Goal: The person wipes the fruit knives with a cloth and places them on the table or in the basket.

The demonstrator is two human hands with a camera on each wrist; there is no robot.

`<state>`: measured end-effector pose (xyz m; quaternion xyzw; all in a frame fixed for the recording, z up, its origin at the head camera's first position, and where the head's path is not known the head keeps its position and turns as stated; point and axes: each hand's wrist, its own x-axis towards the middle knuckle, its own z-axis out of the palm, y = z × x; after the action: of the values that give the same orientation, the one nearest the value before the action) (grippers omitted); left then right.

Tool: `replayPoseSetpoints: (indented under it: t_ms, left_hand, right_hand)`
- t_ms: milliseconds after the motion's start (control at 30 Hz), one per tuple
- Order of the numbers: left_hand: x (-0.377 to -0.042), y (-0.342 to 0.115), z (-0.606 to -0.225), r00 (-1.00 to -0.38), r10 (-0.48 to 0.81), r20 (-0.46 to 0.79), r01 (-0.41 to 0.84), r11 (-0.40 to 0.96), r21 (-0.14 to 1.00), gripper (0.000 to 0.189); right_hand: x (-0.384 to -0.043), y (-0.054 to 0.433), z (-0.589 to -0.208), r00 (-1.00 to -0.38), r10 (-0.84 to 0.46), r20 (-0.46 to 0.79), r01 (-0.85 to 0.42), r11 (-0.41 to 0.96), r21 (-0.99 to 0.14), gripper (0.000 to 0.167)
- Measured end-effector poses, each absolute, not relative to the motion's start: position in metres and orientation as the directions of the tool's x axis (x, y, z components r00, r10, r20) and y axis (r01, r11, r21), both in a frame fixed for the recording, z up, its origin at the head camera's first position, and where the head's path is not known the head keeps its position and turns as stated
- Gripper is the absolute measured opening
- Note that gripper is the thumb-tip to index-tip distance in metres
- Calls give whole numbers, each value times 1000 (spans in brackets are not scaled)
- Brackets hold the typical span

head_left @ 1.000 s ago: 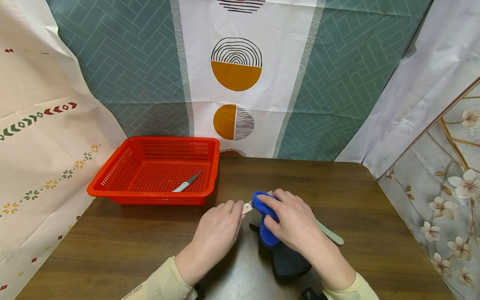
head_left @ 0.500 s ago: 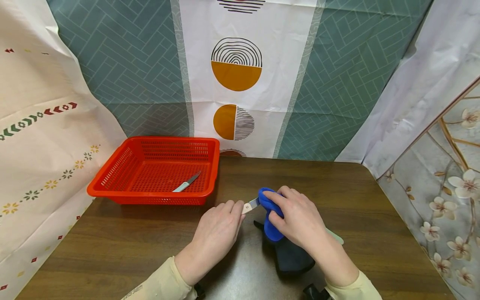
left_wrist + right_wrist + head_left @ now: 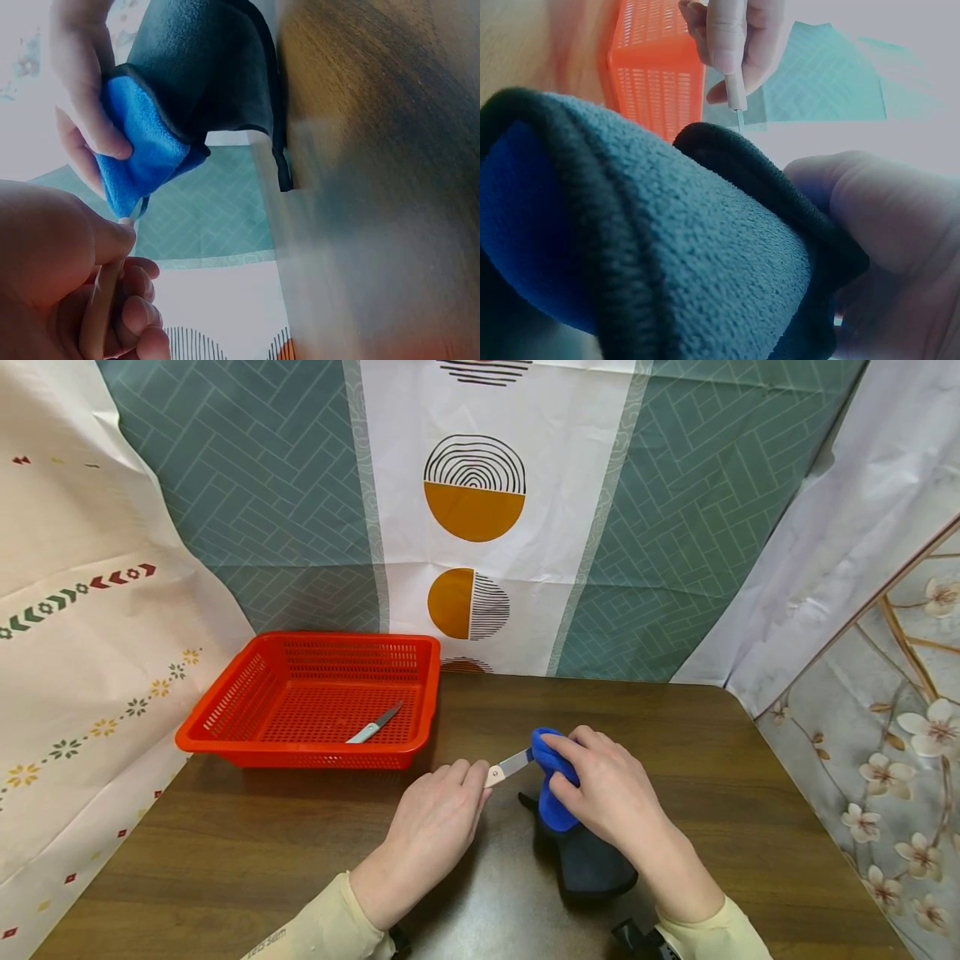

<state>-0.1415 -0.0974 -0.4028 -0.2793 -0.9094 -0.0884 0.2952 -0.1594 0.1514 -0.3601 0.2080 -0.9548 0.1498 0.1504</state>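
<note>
My left hand grips a knife by its cream handle, with the blade pointing right and slightly up. A good length of bare blade shows between the handle and the cloth. My right hand pinches a microfibre cloth, blue on one face and dark grey on the other, folded round the blade's tip end. The cloth's dark part hangs down toward the table. In the left wrist view the blue fold sits right in front of the knife handle.
A red plastic basket stands at the back left of the wooden table. Inside it lies another knife with a pale blue handle. Patterned fabric hangs behind the table and along both sides.
My right hand has slid the cloth right and up along the blade, baring more of it. The left hand has stayed put. My right forearm now hides a pale green handle on the table.
</note>
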Motion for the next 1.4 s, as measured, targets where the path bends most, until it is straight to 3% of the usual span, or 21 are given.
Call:
replayPoseSetpoints:
  t_ms: [700,1400]
  left_hand:
    - [-142,-98,-402,-652,451,610,560,829,-15,24]
    - [-140,-98,-402,-663,446,601,551,834,-10,21]
  right_hand:
    - [-158,155,-355,-891,-266,368,-373,890,-262,52]
    - [-139,123,-361,-772,-478,418,-586,790,-179,47]
